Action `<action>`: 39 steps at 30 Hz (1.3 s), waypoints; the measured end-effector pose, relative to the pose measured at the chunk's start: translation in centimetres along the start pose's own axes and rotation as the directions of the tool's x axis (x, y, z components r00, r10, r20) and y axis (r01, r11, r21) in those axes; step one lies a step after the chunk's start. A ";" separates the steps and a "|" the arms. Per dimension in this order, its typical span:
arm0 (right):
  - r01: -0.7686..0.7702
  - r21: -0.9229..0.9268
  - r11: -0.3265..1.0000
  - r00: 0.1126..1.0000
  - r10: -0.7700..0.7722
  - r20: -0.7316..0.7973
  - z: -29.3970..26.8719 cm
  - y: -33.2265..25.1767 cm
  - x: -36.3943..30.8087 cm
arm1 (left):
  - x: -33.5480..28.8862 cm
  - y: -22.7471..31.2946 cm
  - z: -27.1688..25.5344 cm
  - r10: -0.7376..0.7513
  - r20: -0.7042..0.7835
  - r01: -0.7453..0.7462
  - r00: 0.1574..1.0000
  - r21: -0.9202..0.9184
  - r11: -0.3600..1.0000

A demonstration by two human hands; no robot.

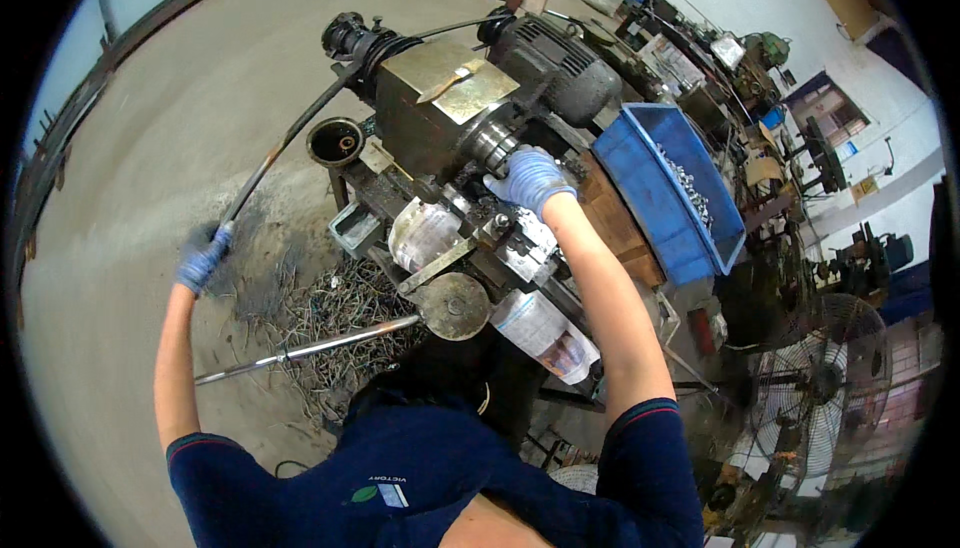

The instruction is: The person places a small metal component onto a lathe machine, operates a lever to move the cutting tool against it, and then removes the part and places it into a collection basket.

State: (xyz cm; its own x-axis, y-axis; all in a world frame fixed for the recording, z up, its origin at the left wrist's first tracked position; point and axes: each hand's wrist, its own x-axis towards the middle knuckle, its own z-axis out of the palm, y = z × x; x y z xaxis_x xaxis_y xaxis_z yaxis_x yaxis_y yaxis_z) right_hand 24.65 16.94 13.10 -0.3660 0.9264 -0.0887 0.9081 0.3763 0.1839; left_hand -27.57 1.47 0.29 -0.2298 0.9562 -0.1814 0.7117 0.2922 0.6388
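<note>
Left hand (203, 260), gloved and somewhat blurred: curled round the outer end of the long lever (283, 148), which runs up to the machine head (420, 108), out at the left. Right hand (532, 180), gloved: held at the front of the bright spindle nose (493, 143); fingers bent, but whether anything is pinched cannot be told.

Handling, as judged: lever stiff, likely steel, best taken at its far end, where least force is needed. Spindle nose hard, heavy and probably oil-slick; fingertips best kept to its front edge. Blue bin (655, 203) of small metal parts (690, 188) noted just beside.
</note>
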 end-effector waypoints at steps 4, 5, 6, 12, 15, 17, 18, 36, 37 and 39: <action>-0.060 0.047 0.997 0.998 0.058 0.036 0.8 0.0 0.6 | -2.4 3.9 1.9 0.252 -0.223 -0.180 0.942 0.300 0.937; -0.081 0.051 0.995 0.997 0.080 0.017 0.5 -0.3 0.6 | -2.2 3.2 2.1 0.249 -0.248 -0.165 0.936 0.315 0.935; -0.100 0.060 0.993 0.995 0.100 0.003 0.5 -0.5 0.6 | -2.1 3.2 1.9 0.223 -0.239 -0.143 0.945 0.312 0.939; -0.061 0.272 0.960 0.985 0.101 -0.137 4.5 3.0 1.3 | -0.1 4.7 1.7 0.190 -0.170 -0.103 0.967 0.421 0.901; -0.164 0.381 0.910 0.957 0.241 -0.164 3.5 1.0 1.9 | 0.5 3.8 1.2 0.165 -0.148 -0.101 0.975 0.363 0.926; -0.188 0.525 0.830 0.942 0.304 -0.143 1.6 -0.8 2.1 | 0.1 4.5 0.8 0.116 -0.109 -0.063 0.987 0.402 0.914; -0.209 0.557 0.804 0.942 0.319 -0.107 3.1 1.7 2.9 | 0.8 4.7 1.1 0.153 -0.124 -0.091 0.980 0.405 0.910; -0.107 0.707 0.699 0.965 0.244 -0.095 3.0 3.1 2.3 | 15.5 -3.8 -5.5 0.310 -0.412 0.154 0.857 0.778 0.609; -0.054 0.712 0.701 0.957 0.240 -0.164 1.8 1.8 1.4 | 14.6 -3.6 -5.0 0.218 -0.510 0.243 0.832 0.689 0.683; 0.033 0.651 0.758 0.940 0.198 -0.278 1.5 3.0 -0.5 | 13.4 -2.5 -4.7 0.128 -0.508 0.270 0.852 0.636 0.723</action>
State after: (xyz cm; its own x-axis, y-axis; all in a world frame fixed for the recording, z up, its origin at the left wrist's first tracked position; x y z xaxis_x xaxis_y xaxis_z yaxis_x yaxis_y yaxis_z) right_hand 27.84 17.59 12.25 -0.2205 0.9490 0.2254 0.8091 0.3070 -0.5012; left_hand -35.54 13.53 -0.21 -0.4420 0.8430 0.3065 0.8744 0.4811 -0.0623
